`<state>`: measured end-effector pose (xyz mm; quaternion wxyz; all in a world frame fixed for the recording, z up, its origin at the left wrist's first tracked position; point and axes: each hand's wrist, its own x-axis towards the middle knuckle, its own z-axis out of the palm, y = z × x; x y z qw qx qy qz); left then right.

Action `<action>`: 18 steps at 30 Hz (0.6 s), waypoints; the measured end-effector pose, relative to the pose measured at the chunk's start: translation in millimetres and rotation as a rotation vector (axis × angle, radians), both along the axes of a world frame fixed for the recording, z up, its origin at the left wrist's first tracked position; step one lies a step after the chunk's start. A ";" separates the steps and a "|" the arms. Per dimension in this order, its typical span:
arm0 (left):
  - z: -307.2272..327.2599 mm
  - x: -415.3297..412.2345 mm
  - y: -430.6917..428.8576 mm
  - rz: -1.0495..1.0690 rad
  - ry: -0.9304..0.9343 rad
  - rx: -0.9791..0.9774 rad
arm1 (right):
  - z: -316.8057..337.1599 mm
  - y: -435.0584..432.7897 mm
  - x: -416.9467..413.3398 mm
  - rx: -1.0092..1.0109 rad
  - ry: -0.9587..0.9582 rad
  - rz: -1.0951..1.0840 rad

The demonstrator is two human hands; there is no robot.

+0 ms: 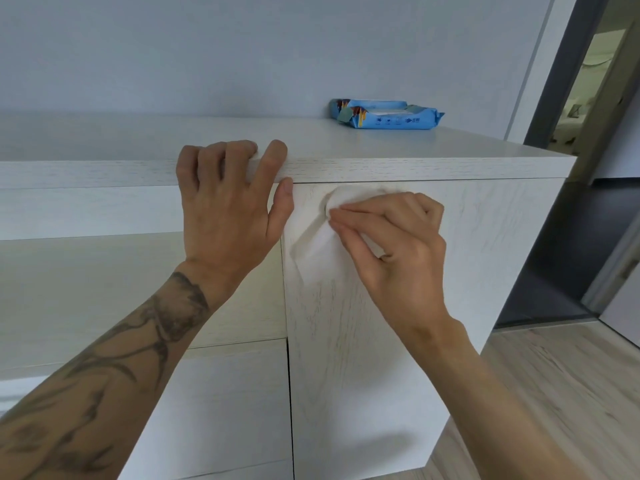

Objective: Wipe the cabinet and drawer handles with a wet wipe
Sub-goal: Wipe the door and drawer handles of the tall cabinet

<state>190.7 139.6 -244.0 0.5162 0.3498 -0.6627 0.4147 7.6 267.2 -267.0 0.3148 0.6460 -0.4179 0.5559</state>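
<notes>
White wet wipe (317,245) looks limp: your right hand (394,244) pinches its bunch, your left hand (225,202) grips the cabinet top (415,150).

The right hand (391,244) hides part of the wet wipe (317,252), and the left edge crops the cabinet (381,375).

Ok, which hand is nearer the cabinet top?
Left. The left hand grips the cabinet top at its front edge; the right hand holds the wipe on the door below it.
</notes>
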 end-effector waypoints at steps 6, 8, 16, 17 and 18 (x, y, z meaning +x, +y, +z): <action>-0.1 0.9 -1.2 0.000 -0.004 0.012 | 8.1 -12.0 6.8 0.037 0.092 -0.056; -0.4 0.6 -1.0 -0.005 -0.003 0.016 | 2.4 -7.0 -3.4 0.032 0.082 -0.026; -0.6 -0.4 0.2 -0.004 -0.001 0.027 | -13.2 11.5 -57.9 0.031 -0.048 0.005; 0.0 -0.2 0.5 -0.002 -0.001 0.031 | -14.0 13.3 -62.6 0.034 -0.053 0.000; 0.4 0.3 1.2 -0.001 0.000 0.039 | -14.7 15.1 -65.8 0.038 -0.061 -0.006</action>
